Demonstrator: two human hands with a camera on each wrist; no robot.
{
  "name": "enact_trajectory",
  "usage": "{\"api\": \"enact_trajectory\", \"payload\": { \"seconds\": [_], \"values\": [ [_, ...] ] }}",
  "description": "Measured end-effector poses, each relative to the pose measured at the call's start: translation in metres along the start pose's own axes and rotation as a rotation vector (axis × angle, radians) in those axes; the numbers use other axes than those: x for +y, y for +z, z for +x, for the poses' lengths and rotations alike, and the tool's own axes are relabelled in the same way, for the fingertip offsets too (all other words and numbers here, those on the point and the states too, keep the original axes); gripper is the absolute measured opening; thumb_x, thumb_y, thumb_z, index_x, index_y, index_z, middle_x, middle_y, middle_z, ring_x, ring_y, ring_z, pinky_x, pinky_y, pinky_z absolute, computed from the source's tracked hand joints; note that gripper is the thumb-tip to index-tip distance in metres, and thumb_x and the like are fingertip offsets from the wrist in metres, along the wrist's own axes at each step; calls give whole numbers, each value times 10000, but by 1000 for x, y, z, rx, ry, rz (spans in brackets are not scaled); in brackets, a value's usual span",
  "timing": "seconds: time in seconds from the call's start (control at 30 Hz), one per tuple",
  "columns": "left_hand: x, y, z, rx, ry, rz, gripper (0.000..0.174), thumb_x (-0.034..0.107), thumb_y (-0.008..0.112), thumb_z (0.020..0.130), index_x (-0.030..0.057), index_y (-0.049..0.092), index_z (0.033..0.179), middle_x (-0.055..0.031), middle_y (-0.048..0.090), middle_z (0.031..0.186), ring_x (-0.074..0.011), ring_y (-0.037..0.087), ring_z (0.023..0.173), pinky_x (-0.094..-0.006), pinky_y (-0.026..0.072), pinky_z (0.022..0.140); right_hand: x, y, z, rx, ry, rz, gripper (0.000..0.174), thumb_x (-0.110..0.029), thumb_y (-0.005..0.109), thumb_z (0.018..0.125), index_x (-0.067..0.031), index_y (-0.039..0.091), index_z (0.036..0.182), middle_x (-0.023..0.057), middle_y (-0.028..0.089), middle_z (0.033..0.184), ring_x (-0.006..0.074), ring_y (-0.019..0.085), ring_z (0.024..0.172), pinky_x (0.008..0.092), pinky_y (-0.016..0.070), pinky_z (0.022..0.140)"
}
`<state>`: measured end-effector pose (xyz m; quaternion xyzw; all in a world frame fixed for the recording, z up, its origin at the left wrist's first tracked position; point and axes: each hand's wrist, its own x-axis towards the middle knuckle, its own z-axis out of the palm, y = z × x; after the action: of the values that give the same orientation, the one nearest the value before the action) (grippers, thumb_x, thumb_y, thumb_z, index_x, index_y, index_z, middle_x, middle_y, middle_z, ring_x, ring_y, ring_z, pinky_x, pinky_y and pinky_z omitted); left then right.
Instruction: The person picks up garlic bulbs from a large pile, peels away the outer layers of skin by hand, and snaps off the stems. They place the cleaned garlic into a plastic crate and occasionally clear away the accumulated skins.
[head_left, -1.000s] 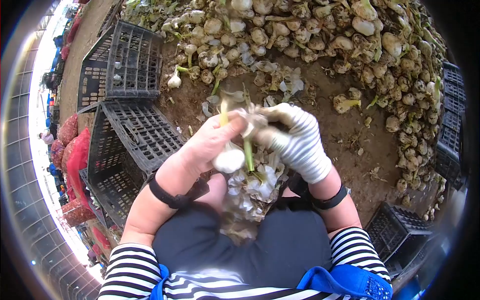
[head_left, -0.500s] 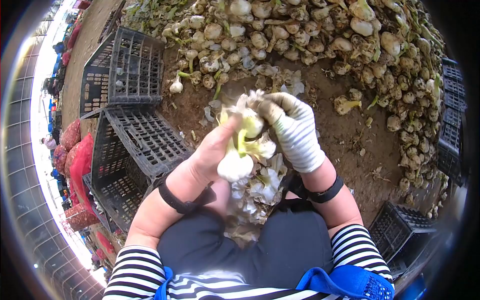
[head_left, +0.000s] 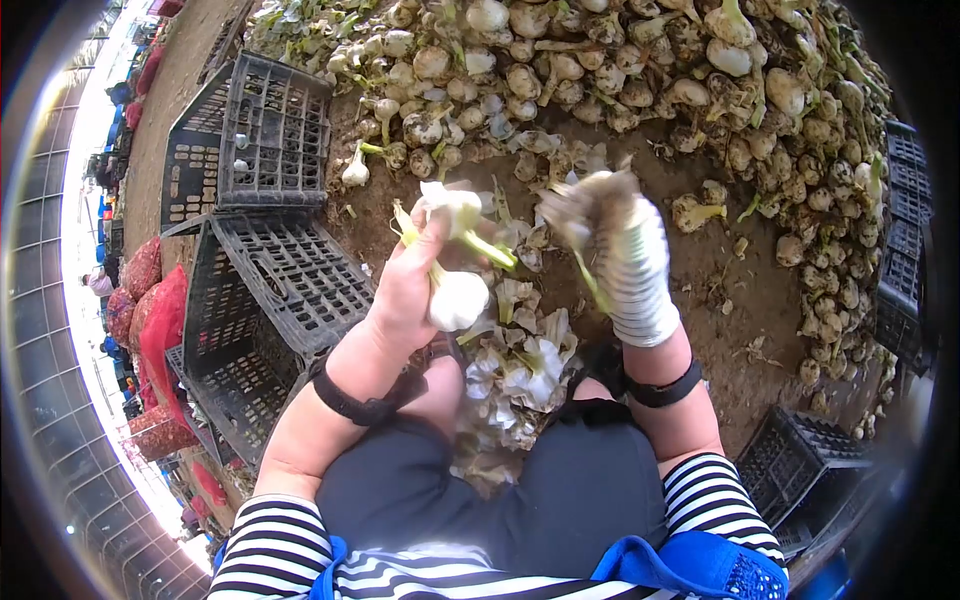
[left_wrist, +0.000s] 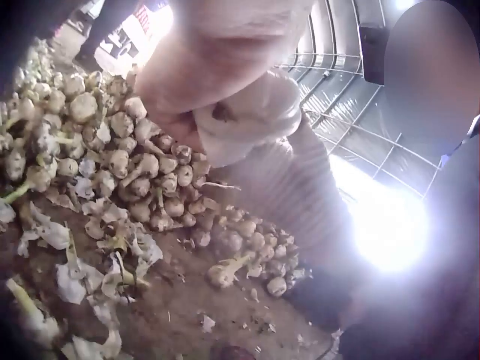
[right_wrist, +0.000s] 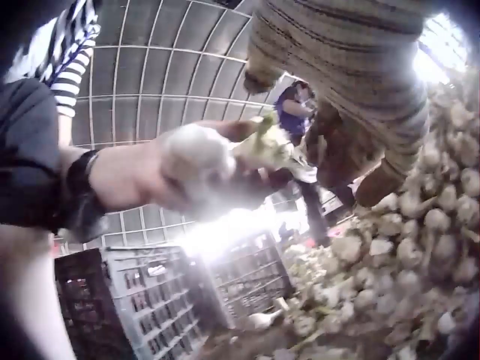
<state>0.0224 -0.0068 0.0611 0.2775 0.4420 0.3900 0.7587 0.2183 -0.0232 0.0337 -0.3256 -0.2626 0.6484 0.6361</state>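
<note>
Bare and raised above the lap, my left hand (head_left: 398,295) grips two cleaned garlic bulbs by their stems. The lower garlic bulb (head_left: 459,300) hangs white and smooth below the fingers. An upper garlic bulb (head_left: 456,207) sits at the fingertips, its green stem (head_left: 490,250) slanting right. My right hand (head_left: 636,265), in a striped glove with dirty fingertips, is apart from it to the right and blurred. It pinches a brownish tuft of garlic skin (head_left: 568,215), and a thin green strip (head_left: 592,282) dangles below. In the right wrist view the glove (right_wrist: 345,60) hides part of its fingers.
Unpeeled garlic (head_left: 620,70) is heaped ahead and along the right. Peeled skins (head_left: 525,370) pile between the legs. Black crates (head_left: 290,270) stand on the left, another crate (head_left: 795,460) at lower right. Red net sacks (head_left: 160,330) lie farther left.
The hands were together at the bulbs; now they are apart, the right drawn away rightward with torn skin. The upper bulb in the left hand now shows whiter, and the left hand has shifted slightly left.
</note>
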Motion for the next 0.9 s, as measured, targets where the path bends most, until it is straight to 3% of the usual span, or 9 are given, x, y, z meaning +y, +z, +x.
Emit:
{"api": "enact_trajectory", "payload": {
  "seconds": [0.03,0.07,0.13,0.27,0.37,0.47,0.7,0.8,0.9],
  "values": [
    [7,6,-3,-8,25,122,353,286,504,934,92,443,1222,-80,591,1031,-149,588,858,-271,491,766,14,-1,11,-78,-385,-686,291,-298,656,818,-27,595,903,98,629,755,167,621,717,311,491,682],
    [6,8,-3,-8,24,122,353,286,504,934,92,443,1222,-80,591,1031,-149,588,858,-271,491,766,-7,31,-2,-18,5,-781,248,-283,657,784,-48,595,835,122,602,695,246,609,655,358,484,656],
    [2,11,-5,-46,273,343,368,189,546,914,66,421,1238,-70,569,1056,-128,559,888,-258,470,782,8,26,-6,-409,-221,-1230,178,-238,622,786,-63,593,771,135,595,681,309,591,637,391,475,619],
    [58,-4,-29,343,720,849,390,165,455,939,32,363,1293,-120,526,1134,-190,563,931,-311,491,801,-3,3,2,-63,193,-483,234,-264,599,831,-32,636,829,175,622,719,318,598,632,362,474,559],
    [130,-50,-72,550,685,974,358,107,481,933,26,415,1276,-115,550,1109,-159,594,879,-279,526,719,20,-55,30,83,-18,-1099,277,-281,592,843,-12,644,880,178,641,753,313,612,638,368,485,590],
    [169,-89,-122,770,632,2288,473,58,598,828,43,447,1276,-152,367,1335,-222,450,1158,-333,367,986,49,-47,40,-40,-296,-1478,224,-228,589,787,-52,613,923,164,637,737,316,630,689,407,507,652],
    [99,-37,-84,329,462,1135,231,11,474,807,-25,619,983,-80,628,797,-139,594,720,-259,475,688,204,-25,13,-796,-228,-1609,381,-150,579,743,-65,554,1114,178,643,944,354,618,848,441,499,741],
    [74,-17,-33,-8,109,1073,402,167,506,886,-24,505,1240,-112,620,1064,-169,556,1031,-296,416,911,192,-27,10,-767,57,-1651,384,-160,608,762,-69,548,1131,150,646,919,302,626,815,399,503,746],
    [40,-1,-3,-104,213,1313,827,163,657,731,18,217,1416,-173,280,1433,-243,282,1319,-332,252,1071,128,-26,4,-225,427,-425,347,-144,667,779,-57,553,1096,63,629,895,155,586,785,293,497,719]
  ]
}}
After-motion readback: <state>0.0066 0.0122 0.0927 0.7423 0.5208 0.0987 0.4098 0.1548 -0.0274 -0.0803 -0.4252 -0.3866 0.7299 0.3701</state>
